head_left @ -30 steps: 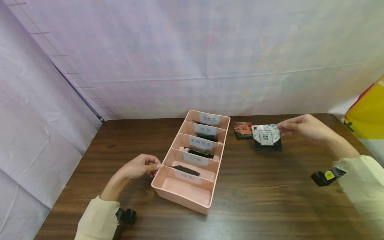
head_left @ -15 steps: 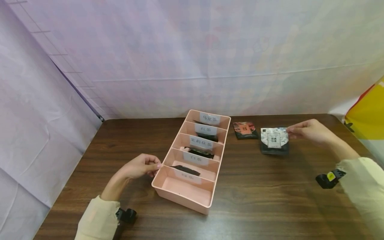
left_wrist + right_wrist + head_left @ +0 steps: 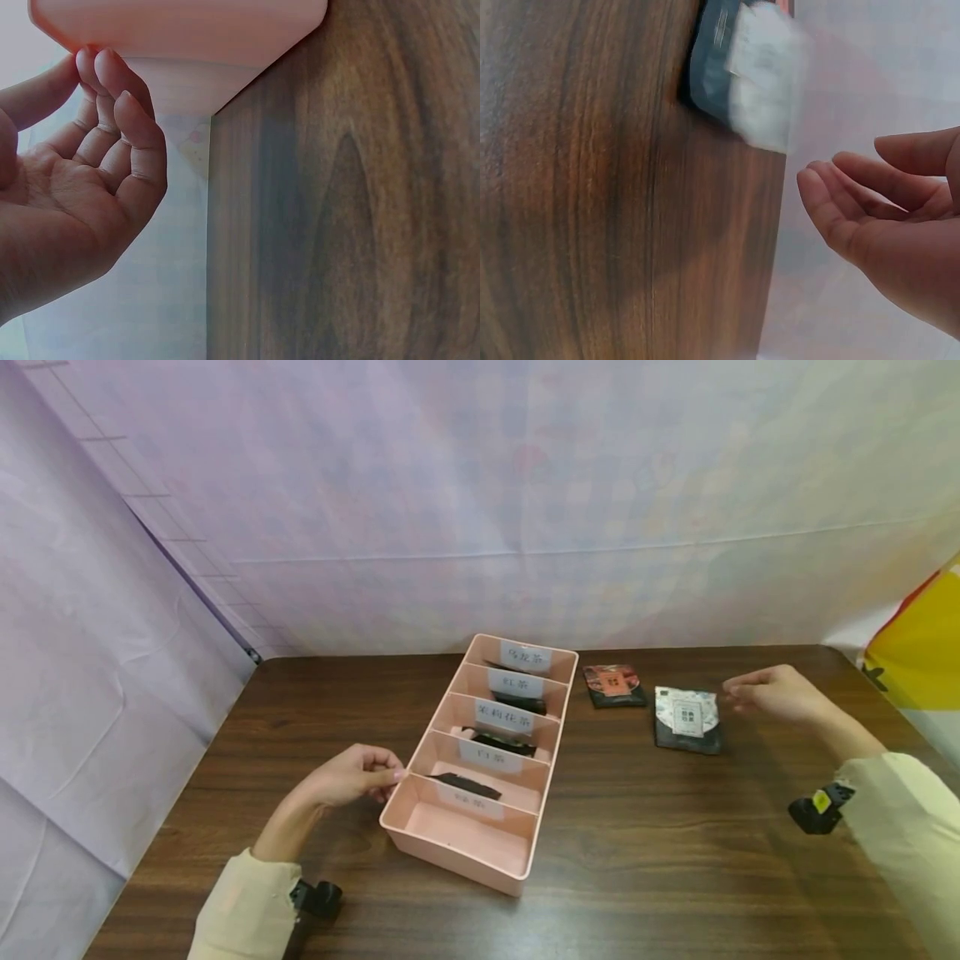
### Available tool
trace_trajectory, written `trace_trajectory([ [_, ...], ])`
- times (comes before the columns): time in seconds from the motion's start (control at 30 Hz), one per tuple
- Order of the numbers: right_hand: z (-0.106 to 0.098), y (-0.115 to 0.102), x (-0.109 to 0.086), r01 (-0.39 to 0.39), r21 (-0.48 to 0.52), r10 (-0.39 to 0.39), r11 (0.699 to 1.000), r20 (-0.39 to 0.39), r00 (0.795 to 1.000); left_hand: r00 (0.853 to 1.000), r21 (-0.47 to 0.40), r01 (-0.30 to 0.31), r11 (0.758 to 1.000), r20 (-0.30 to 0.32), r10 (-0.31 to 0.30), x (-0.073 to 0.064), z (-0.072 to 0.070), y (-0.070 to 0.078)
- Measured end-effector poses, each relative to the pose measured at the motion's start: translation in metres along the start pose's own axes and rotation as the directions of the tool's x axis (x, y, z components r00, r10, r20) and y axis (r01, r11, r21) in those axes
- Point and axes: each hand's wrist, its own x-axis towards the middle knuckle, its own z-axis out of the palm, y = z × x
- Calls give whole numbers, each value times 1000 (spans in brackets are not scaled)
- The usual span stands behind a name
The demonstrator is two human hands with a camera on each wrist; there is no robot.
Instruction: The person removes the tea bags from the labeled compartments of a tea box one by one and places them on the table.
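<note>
A pink divided box (image 3: 453, 858) with labelled compartments stands on the table; dark tea sachets sit in several of them, such as the sachet (image 3: 467, 785) near the front. My left hand (image 3: 356, 777) pinches the box's left rim between thumb and fingertips; in the left wrist view the fingers (image 3: 139, 142) meet at its edge. A white and black tea sachet (image 3: 687, 720) lies flat on the table right of the box. Just off its upper right corner hovers my right hand (image 3: 776, 696), fingers loosely bent and apart from it, holding nothing. The right wrist view shows a gap between thumb and fingers.
An orange and black tea sachet (image 3: 615, 685) lies between the box and the white one, farther back. Behind the wooden table (image 3: 637, 860) hangs a pale curtain (image 3: 525, 527). A yellow cloth (image 3: 918, 643) hangs at the far right.
My right hand moved right with the white and black sachet, laid it flat on the table and let it go. The left hand stayed on the box rim.
</note>
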Motion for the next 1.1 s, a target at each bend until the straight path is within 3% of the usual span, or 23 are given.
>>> trace_trajectory([
  [0.37, 7, 0, -6, 50, 18, -50, 999, 35, 998, 1000, -2, 6, 1000, 2, -6, 0, 0, 0],
  [0.63, 24, -12, -15, 69, 102, -81, 992, 119, 990, 1000, 0, -1, 1000, 9, 1, 0, -1, -1],
  [0.9, 42, -21, -17, 118, 85, -130, 989, 153, 980, 1000, -5, -2, 1000, 4, 2, 0, -1, 0],
  [1.1, 49, -19, -16, 86, 77, -98, 993, 160, 982, 1000, -11, 6, 1000, 7, -6, -1, 0, 0],
])
